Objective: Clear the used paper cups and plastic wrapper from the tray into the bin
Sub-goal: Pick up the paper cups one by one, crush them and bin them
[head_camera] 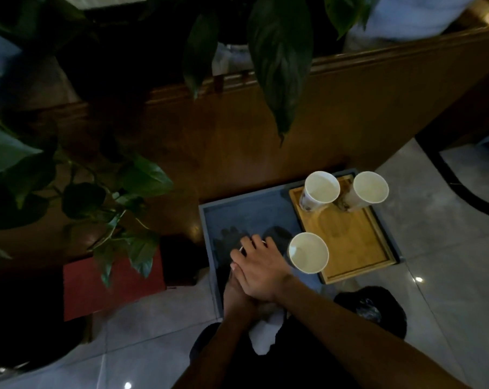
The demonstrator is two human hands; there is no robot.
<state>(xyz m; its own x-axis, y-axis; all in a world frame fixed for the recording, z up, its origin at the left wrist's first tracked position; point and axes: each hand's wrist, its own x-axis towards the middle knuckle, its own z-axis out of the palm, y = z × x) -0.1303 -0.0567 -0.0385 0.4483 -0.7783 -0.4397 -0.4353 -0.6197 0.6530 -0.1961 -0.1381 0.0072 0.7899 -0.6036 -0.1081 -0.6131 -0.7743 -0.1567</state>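
Paper cups are what remain to be cleared: one [308,252] stands upright at the lower centre of the frame, at the near edge of the bamboo board [349,237], and two more [320,190] [369,190] stand at the board's far end, upper right of the grey tray [206,220]. All three look empty, so I judge them very light, thin-walled and easy to crush or tip; a gentle hold around the upper wall, or stacking one into another, should serve. The plastic wrapper may be the small crinkled thing between the two far cups, but it is too dim to tell.

Low in the frame, the right hand [261,272] lies over the left hand [239,297] on the tray's dark left half. A thin white edge shows at the right fingertips, yet whether either hand grips anything I cannot tell. The black-lined bin [378,313] sits just below the tray, lower right.
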